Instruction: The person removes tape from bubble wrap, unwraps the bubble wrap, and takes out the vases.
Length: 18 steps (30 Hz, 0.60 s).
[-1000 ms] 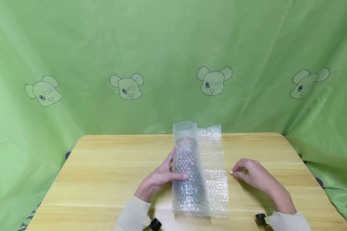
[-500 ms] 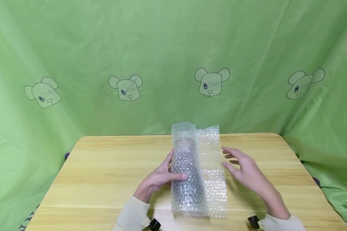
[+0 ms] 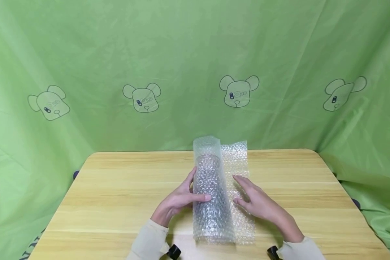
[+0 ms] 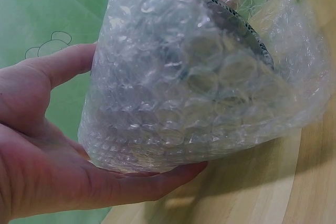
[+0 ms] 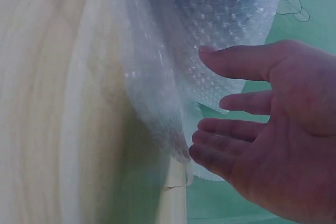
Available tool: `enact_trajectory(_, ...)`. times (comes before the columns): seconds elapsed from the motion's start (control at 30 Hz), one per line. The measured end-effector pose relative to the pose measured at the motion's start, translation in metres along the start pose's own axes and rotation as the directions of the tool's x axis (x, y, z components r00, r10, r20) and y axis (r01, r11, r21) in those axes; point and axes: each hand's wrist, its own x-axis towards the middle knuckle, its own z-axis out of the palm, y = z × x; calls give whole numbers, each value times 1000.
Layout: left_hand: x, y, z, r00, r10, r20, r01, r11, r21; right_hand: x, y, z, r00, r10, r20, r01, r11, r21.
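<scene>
Leftward since the earlier frame, the right hand (image 3: 260, 204) has shifted from just beside the loose bubble-wrap flap (image 3: 235, 159) to over it, while the left hand (image 3: 178, 198) keeps its place. Nearest the camera are the left sleeve (image 3: 149, 240) and right sleeve (image 3: 302, 249), both pale, with a black device at each wrist.

Just past them, the left hand grips the bubble-wrapped bundle (image 3: 211, 218) around its left side, thumb across the front and the other fingers spread around and behind. That hold probably keeps the wrap snug and stops the bundle from rolling. The right hand holds nothing; its fingers are released, loosely spread, thumb apart. In the right wrist view they are close to the plastic, but contact cannot be told. Such an open shape over the flap would suit smoothing or lifting it.

The bundle is in the middle of the table (image 3: 133, 195), long axis away from the person; whether its far end is raised cannot be told. Inside is a darker object with a curved, patterned rim (image 4: 247, 30), seen in the left wrist view; its kind is not clear. The wrap extends past the object at the far end, likely so as to cover that end too. The flap extends from the bundle's right side, apparently the part not wound round.

Beyond the table hangs a green curtain (image 3: 182, 43) printed with bear heads (image 3: 238, 94).
</scene>
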Motion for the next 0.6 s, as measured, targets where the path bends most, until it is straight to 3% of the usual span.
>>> enact_trajectory(0.33, -1, -3, -2, 1000, -5, 9, 5, 1000, -14, -3, 5, 7, 995, 24, 99, -20, 999, -32)
enact_trajectory(0.6, -1, -4, -8, 999, 9, 49, -7, 1000, -30, -4, 6, 8, 991, 34, 132, -25, 997, -68)
